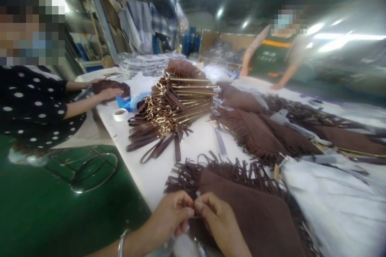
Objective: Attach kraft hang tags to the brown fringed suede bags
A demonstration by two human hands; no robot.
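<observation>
My 2 hands meet at the bottom centre of the head view, fingertips nearly touching: left hand (171,217) w/ a bracelet (122,242) on the wrist, right hand (215,219) just beside it. Both are pinched narrow on something small and pale at the near edge of the brown fringed piece (256,213); it's too small and blurred to say what it is, maybe a tag or a bit of thread. The piece lies flat on the white table (150,176), running away from the pinch toward the right and back, so its bulk sits under and beyond my right hand, fringe (211,168) along the far edge and down the right side. Left hand comes in from the table side, right hand rests on the fabric itself, so the right is nearer the body of the piece and the left nearer its corner. Farther back, well apart from my hands, sits a stack of straps (169,108) w/ gold hardware, more fringed pieces (262,136) spread to the right, and a tape roll (120,114) on the left. A co-worker's hand (110,93) rests on a dark piece at far left; another person leans on the table at the back.
</observation>
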